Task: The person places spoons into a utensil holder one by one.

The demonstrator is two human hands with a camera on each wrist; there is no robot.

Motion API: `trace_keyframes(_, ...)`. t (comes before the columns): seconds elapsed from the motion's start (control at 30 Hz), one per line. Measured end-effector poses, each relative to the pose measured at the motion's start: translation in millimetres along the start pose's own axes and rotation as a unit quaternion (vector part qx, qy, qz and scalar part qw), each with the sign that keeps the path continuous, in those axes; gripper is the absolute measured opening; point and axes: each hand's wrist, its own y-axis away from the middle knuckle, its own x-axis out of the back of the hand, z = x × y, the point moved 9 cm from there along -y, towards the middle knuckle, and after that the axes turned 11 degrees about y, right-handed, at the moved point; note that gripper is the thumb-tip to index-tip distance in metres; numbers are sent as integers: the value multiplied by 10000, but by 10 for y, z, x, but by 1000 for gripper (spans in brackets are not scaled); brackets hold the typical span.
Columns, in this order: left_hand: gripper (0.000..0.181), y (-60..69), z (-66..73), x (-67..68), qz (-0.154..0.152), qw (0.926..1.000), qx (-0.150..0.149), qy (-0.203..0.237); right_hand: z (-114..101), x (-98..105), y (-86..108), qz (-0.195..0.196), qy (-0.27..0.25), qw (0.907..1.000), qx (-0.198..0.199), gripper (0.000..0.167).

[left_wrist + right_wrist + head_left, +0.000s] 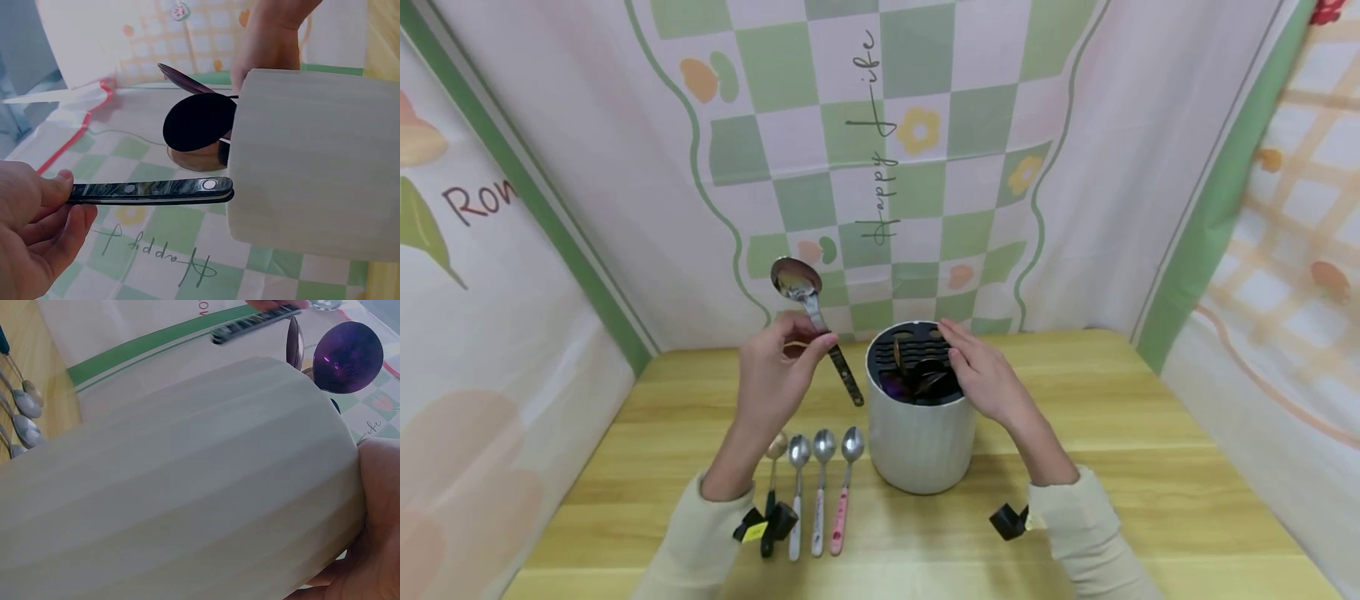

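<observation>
A wooden table [1075, 433] spreads across the lower half of the head view, and just right of centre on it stands a white holder [921, 450], upright, its round top covered by a black slotted lid [917, 328]. The right hand [988, 375] is the nearer to the holder: its fingers, close together and nearly straight, rest on the upper right edge. The left hand [775, 362], left of centre, pinches a spoon [813, 310] between thumb and fingers near the neck. That spoon's long axis slants from its bowl, highest and leftmost, down and right to the handle [847, 379], so the butt leads toward the holder's left side while the bowl points away from it. The key relation seems to be that butt against the rim: in the head view it hangs just beside the left wall, slightly below the lid's left edge; in the right wrist view a gap shows between the two, at upper centre. The handle would seem to need lifting and tipping upright to line up with the slots. Dark-bowled utensils [931, 381] stand in the lid's front part, and four smaller spoons [823, 445] lie side by side at lower centre.
</observation>
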Motion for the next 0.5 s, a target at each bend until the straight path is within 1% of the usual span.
trace_keyframes(0.13,18,-93,48,-31,192,9994,-243,136,1,1,0,3,-11,10000,-11,48)
trace_keyframes(0.27,18,-137,53,-93,333,9973,-480,447,3,-7,0,-2,-15,10000,-21,48)
trace_keyframes(0.37,18,-145,24,-179,246,9968,-547,528,16,-15,2,-21,-16,10000,-73,48)
trace_keyframes(0.5,16,-115,-50,-320,-76,9982,-493,337,18,-19,1,-24,-23,9999,-97,48)
